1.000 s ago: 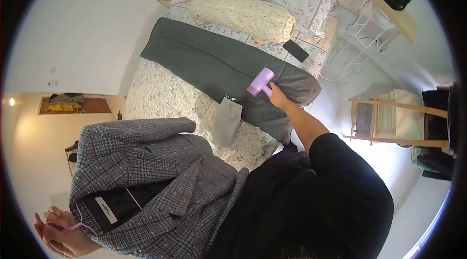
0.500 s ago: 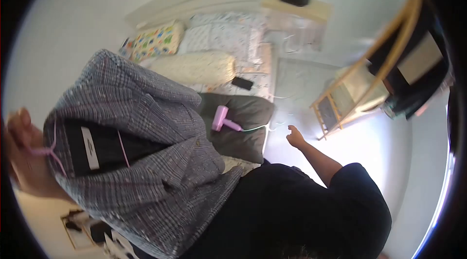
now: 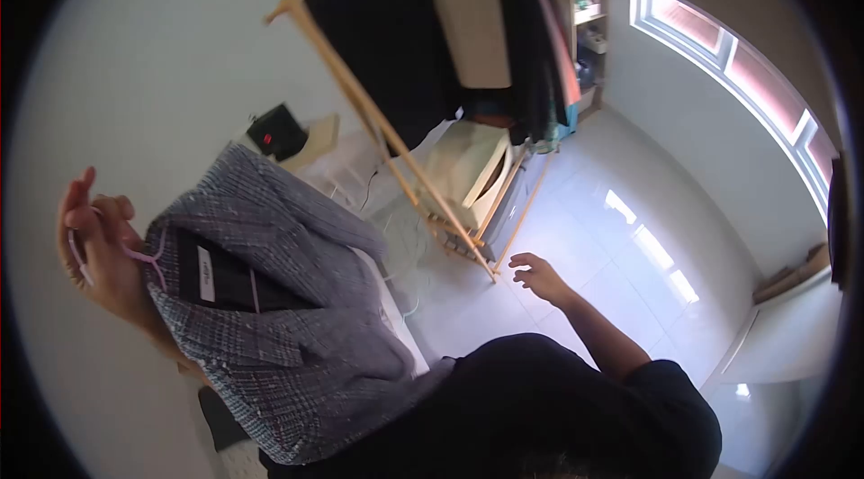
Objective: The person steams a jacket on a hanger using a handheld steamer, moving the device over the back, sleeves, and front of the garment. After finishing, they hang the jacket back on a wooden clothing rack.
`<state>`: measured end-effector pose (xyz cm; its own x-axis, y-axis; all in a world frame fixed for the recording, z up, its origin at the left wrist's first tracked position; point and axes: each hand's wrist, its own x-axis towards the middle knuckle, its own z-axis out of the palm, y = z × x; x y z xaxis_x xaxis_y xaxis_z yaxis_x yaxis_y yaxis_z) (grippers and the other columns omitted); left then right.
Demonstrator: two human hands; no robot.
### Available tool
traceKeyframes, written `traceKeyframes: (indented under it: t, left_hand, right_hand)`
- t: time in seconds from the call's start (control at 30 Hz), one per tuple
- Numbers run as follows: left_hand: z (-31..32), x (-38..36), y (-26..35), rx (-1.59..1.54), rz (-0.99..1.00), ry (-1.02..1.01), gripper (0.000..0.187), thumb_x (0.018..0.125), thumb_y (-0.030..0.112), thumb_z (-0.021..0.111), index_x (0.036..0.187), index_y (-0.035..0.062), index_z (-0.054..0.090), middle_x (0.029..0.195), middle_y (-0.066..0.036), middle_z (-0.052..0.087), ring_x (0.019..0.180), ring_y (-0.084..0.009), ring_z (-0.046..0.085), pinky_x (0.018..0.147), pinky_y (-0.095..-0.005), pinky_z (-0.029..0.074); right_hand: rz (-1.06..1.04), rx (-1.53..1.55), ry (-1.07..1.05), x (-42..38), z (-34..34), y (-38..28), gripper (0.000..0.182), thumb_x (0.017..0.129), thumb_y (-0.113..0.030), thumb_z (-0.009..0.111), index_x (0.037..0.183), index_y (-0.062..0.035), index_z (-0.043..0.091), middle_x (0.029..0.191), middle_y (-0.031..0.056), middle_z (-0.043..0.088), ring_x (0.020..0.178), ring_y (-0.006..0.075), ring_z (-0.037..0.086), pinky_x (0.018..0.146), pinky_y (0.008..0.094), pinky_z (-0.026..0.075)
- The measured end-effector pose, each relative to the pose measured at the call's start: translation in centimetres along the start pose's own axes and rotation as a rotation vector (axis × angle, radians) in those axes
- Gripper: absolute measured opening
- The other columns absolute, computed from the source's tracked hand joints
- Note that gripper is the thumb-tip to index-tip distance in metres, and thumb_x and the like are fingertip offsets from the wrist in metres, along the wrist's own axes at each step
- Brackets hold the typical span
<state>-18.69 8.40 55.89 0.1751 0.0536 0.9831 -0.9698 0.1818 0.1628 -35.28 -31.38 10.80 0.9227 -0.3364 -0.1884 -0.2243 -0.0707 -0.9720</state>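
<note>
My left hand (image 3: 103, 249) is closed on the hook of a pink clothes hanger (image 3: 139, 254) at the left. From that hanger hangs a grey plaid jacket (image 3: 315, 335), its collar spread enough to show a black lining and a white label (image 3: 206, 274). The jacket's lower part reaches my black shirt. My right hand (image 3: 537, 279) is held out in the air, holding nothing, fingers apart and slightly curled. In the view it appears beside the foot of a wooden clothes rack (image 3: 387, 128).
Dark garments (image 3: 378, 38) and other clothes hang on the rack, with a pale box (image 3: 463, 164) low inside it. A black box (image 3: 277, 131) rests on a small stand. Windows (image 3: 720, 47) line the right wall above the tiled floor (image 3: 621, 272).
The view has swung right, from the bed with its pink hair dryer to the clothes rack and windows. The jacket stays in my left hand; my right hand remains outstretched.
</note>
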Motion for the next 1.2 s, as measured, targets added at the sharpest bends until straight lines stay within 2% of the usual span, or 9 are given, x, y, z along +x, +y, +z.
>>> traceKeyframes:
  t: [0.27,0.53,0.63,0.7,0.77,0.8,0.9,1.0,1.2]
  left_hand:
    - [3.4,-1.1,-1.1,-0.388,-0.043,-0.100,0.025,0.095,0.019,0.053,0.106,-0.0030,0.058,0.097,-0.023,0.065,0.054,-0.0150,0.054,0.050,-0.0252,0.046]
    - [10.4,0.6,-6.5,-0.510,0.190,-0.453,0.012,0.089,0.004,0.056,0.092,-0.0037,0.065,0.088,-0.010,0.070,0.076,-0.0124,0.064,0.069,-0.0232,0.051]
    - [18.2,0.8,-7.8,-0.693,0.264,-0.548,0.010,0.084,-0.002,0.058,0.088,-0.0025,0.067,0.082,-0.008,0.069,0.074,-0.0120,0.064,0.066,-0.0221,0.050]
    - [19.1,-0.6,-9.3,-0.734,0.238,-0.559,0.010,0.079,-0.003,0.060,0.084,0.0009,0.068,0.079,-0.007,0.068,0.068,-0.0141,0.064,0.061,-0.0239,0.048]
    - [18.6,-0.9,-10.8,-0.654,0.338,-0.651,0.012,0.078,0.010,0.065,0.083,-0.0012,0.065,0.078,-0.011,0.066,0.075,-0.0214,0.064,0.075,-0.0309,0.050]
    - [28.4,0.3,-9.6,-0.712,0.388,-0.699,0.011,0.074,0.010,0.069,0.081,0.0009,0.065,0.075,-0.011,0.064,0.072,-0.0234,0.063,0.073,-0.0314,0.050]
    - [36.9,-1.6,-9.9,-0.775,0.567,-0.686,0.013,0.069,0.007,0.073,0.078,0.0065,0.065,0.071,-0.009,0.063,0.064,-0.0276,0.059,0.060,-0.0355,0.048]
    - [42.9,-1.2,-11.0,-0.835,0.568,-0.849,0.014,0.071,0.006,0.071,0.084,0.0052,0.066,0.074,-0.010,0.064,0.066,-0.0257,0.062,0.063,-0.0315,0.050]
    - [56.2,5.0,-15.2,-1.099,-0.148,-1.317,0.023,0.085,0.009,0.062,0.106,0.0032,0.066,0.098,-0.011,0.067,0.085,-0.0151,0.066,0.076,-0.0281,0.052]
  right_hand:
    - [-0.499,-0.240,0.144,-5.4,-0.2,-18.4,0.035,0.088,-0.009,0.053,0.123,-0.0057,0.052,0.121,0.0073,0.057,0.104,0.0190,0.056,0.086,0.0312,0.045]
    - [-1.189,-0.584,0.349,-7.6,5.3,-36.7,0.052,0.079,-0.022,0.070,0.125,-0.0064,0.052,0.126,0.0134,0.053,0.117,0.0275,0.051,0.096,0.0373,0.040]
    - [-0.937,-1.012,0.277,-8.0,-0.9,-38.1,0.045,0.075,-0.024,0.074,0.114,-0.0064,0.058,0.107,0.0120,0.062,0.100,0.0293,0.058,0.087,0.0364,0.044]
    - [-0.823,-1.053,0.245,-8.8,-1.0,-37.8,0.033,0.070,-0.023,0.078,0.092,-0.0045,0.061,0.076,0.0132,0.059,0.070,0.0300,0.058,0.063,0.0367,0.044]
    - [-0.471,-1.113,0.101,-10.3,-0.1,-39.2,0.031,0.067,-0.021,0.080,0.081,-0.0033,0.058,0.059,0.0152,0.051,0.052,0.0284,0.053,0.049,0.0371,0.038]
    - [-0.385,-1.104,-0.004,-11.1,-8.5,-39.1,0.032,0.069,-0.023,0.078,0.083,-0.0017,0.060,0.058,0.0159,0.052,0.052,0.0280,0.055,0.050,0.0359,0.040]
    - [-0.120,-0.945,-0.301,-10.5,-13.0,-36.3,0.030,0.077,-0.027,0.069,0.091,-0.0020,0.062,0.068,0.0164,0.063,0.060,0.0290,0.062,0.059,0.0365,0.048]
    - [-0.251,-0.766,-0.195,-9.3,-17.5,-35.2,0.030,0.076,-0.022,0.070,0.096,-0.0003,0.062,0.074,0.0159,0.065,0.065,0.0250,0.064,0.064,0.0347,0.049]
    - [-0.174,-0.054,0.130,-4.3,-30.9,-37.4,0.038,0.071,-0.001,0.068,0.107,0.0041,0.060,0.100,0.0074,0.064,0.095,0.0172,0.059,0.086,0.0301,0.045]
